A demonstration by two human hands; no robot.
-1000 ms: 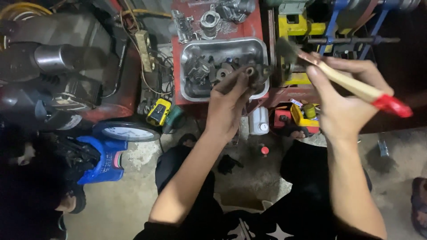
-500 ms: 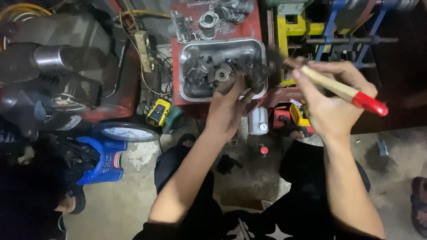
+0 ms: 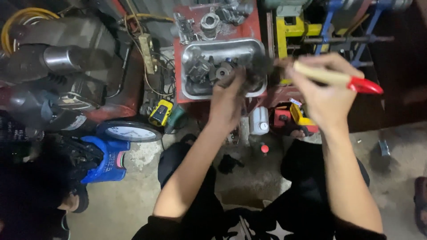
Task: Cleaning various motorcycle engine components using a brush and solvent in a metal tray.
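Observation:
My left hand (image 3: 229, 100) grips a dark greasy metal part (image 3: 224, 71) over a shallow steel tray (image 3: 220, 46) that holds several oily machine parts. My right hand (image 3: 322, 91) is closed around a paintbrush (image 3: 331, 79) with a pale wooden handle and a red end. The brush's dark bristles, blurred by motion, touch the part's right side at the tray's right rim. The tray rests on a red surface (image 3: 253, 26).
More metal parts (image 3: 210, 20) lie behind the tray. An engine-like machine (image 3: 58, 71) sits at the left, with a wall clock (image 3: 130, 132), a yellow tape measure (image 3: 160, 112) and a blue object (image 3: 104, 158) on the concrete floor. A white bottle (image 3: 259, 120) stands near my knees.
My right hand has swung the brush leftward and down from a raised slant onto the part. My left hand has stayed over the tray with the part.

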